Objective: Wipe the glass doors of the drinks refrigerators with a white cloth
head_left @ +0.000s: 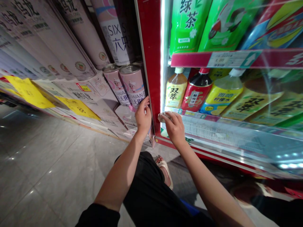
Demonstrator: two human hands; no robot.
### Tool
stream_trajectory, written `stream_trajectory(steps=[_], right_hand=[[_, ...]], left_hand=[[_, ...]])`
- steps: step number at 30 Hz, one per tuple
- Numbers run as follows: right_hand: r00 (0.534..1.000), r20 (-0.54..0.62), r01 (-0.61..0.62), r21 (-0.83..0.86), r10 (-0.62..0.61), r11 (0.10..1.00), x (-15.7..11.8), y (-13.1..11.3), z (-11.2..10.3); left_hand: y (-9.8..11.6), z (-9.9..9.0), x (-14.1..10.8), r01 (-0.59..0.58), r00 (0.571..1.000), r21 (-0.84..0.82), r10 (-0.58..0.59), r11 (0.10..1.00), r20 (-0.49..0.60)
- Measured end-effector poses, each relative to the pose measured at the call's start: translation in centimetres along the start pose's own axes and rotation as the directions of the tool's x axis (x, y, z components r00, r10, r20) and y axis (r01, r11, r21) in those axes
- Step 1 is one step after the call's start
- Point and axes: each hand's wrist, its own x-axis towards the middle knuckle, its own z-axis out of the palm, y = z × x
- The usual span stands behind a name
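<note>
My right hand (174,126) is closed around a small crumpled greyish-white cloth (162,118), most of it hidden under the fingers. It holds the cloth at the red frame (151,75) of a lit drinks cooler, by the lower left corner of its glass. My left hand (143,116) is raised on the other side of that frame, its fingers stretched upward and holding nothing. Its fingertips are close to a pink can (132,82) with swan lettering; whether they touch the can or the frame I cannot tell. Another pink can (115,83) stands beside it.
Stacked cans and cartons (90,97) with yellow price tags (78,107) line the left. Behind the cooler glass, several bottles (176,88) stand below a red shelf edge (189,60). Grey tiles (59,164) cover the floor. A sandalled foot (164,167) shows below my arms.
</note>
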Motion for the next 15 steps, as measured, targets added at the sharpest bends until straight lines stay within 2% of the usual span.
stream_trajectory(steps=[3, 9, 12, 15], right_hand=[[0.999, 0.016, 0.044, -0.011, -0.044, 0.999, 0.3, 0.0, 0.5], [0.981, 0.169, 0.11, -0.058, -0.099, 0.992, -1.4, 0.3, 0.8], [0.991, 0.101, 0.09, -0.068, -0.083, 0.994, -1.9, 0.5, 0.1], [0.999, 0.009, 0.043, -0.055, -0.042, 0.998, -1.2, 0.6, -0.4]], left_hand=[[0.0, 0.0, 0.0, 0.021, 1.0, -0.022, -0.021, 1.0, 0.007], [-0.1, 0.1, 0.1, 0.001, 1.0, -0.015, -0.001, 1.0, -0.01], [-0.2, 0.1, 0.0, -0.041, 0.999, 0.015, 0.041, 0.999, -0.022], [-0.1, 0.2, -0.1, -0.103, 0.993, 0.07, 0.106, 0.992, -0.044]])
